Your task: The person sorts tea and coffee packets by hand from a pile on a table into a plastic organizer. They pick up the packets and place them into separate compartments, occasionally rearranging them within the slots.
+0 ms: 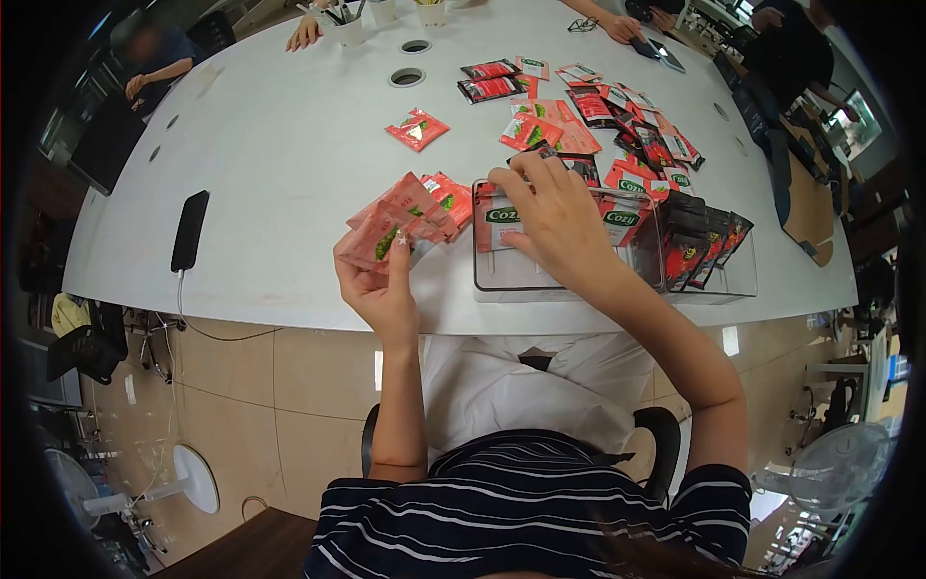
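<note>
My left hand (376, 289) is closed round a small fan of pink sachets (400, 217), raised a little above the white table (280, 241). Beside them, more red-pink sachets (449, 199) lie on the tabletop. A clear plastic box (540, 282) stands in front of me near the table edge. My right hand (550, 207) reaches over its left part, thumb and fingers closed about a pink and white sachet marked Cozy (497, 224); its fingertips are partly hidden. Another Cozy sachet (625, 217) and a row of black and red sachets (687, 241) stand upright in the box's right part.
Beyond the box spreads a loose pile of red and black sachets (588, 104). One red sachet (418, 129) lies apart. A phone (190, 232) on a cable is at the left. Other people sit round the table; one person's hand (625, 31) is near a tablet (666, 55).
</note>
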### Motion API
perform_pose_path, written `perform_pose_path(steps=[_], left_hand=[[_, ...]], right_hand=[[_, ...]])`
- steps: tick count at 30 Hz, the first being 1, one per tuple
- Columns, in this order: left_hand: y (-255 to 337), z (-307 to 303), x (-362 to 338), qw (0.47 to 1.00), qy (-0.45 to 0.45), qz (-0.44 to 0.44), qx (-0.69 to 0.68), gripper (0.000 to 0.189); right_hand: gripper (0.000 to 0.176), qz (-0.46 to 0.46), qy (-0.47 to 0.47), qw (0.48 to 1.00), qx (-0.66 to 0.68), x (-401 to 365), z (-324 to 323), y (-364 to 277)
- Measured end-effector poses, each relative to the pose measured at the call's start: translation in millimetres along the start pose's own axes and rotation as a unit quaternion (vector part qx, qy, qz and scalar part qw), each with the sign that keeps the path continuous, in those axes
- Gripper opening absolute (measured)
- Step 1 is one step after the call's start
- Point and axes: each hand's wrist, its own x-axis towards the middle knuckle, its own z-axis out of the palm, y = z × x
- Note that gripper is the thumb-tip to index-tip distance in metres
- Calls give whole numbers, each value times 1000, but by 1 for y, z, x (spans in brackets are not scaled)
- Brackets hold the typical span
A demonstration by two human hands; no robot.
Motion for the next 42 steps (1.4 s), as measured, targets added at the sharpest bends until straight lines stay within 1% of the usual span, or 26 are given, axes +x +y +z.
perform_pose_path(steps=[2,5,8,11,14,17,20,21,23,24,27,28,31,32,34,35,36,38,39,41,42], left_hand=[[2,0,-2,1000,-1,7,-27,32],[4,1,-1,999,-7,-6,-38,32],[7,2,-2,999,-15,-3,-38,35],[7,2,-3,999,-18,-6,-33,36],[3,-2,-4,998,-54,11,-29,34],[2,0,-6,995,-89,34,-19,34],[-12,-7,-6,992,-79,85,50,27],[-9,-7,-6,996,-74,56,15,27],[0,-6,-6,997,-62,-4,-55,35],[1,-5,-4,999,-51,6,-10,45],[-3,-9,-6,996,-24,-11,-87,41],[2,-6,-6,994,-32,2,-104,35],[-3,0,1,995,-52,75,-43,31],[4,-2,1,997,-67,46,5,30],[-1,2,4,990,-60,123,39,26],[-3,1,5,984,-56,162,57,24],[-6,-3,5,984,-77,158,36,23],[-8,-9,4,981,-90,157,74,26],[-8,-10,4,978,-98,157,92,28],[-6,-9,4,984,-108,117,81,29],[-5,-7,4,986,-113,96,75,30]], right_hand=[[70,2,2,1000,-17,3,1,0],[72,20,-9,999,-25,5,2,1],[67,12,6,999,-33,6,0,0],[55,21,73,995,69,4,-8,-4],[30,-5,113,969,217,7,-11,-9],[19,-2,112,947,301,12,-14,-24],[15,-6,110,935,338,15,-13,-16],[14,63,82,912,397,14,-19,-15],[11,197,24,840,505,10,-37,-9],[11,145,90,812,559,7,-35,-1],[13,230,80,761,602,-10,-50,20],[14,235,62,773,586,-16,-57,28],[16,297,62,808,505,-31,-72,40],[15,288,86,814,497,-36,-72,43],[12,222,115,891,378,-42,-76,50],[13,186,128,921,317,-45,-77,53],[14,184,118,926,307,-48,-78,56],[17,180,101,935,290,-54,-77,59],[18,180,79,931,308,-55,-76,58],[18,180,37,921,344,-57,-75,57],[18,158,31,927,338,-56,-75,56]])
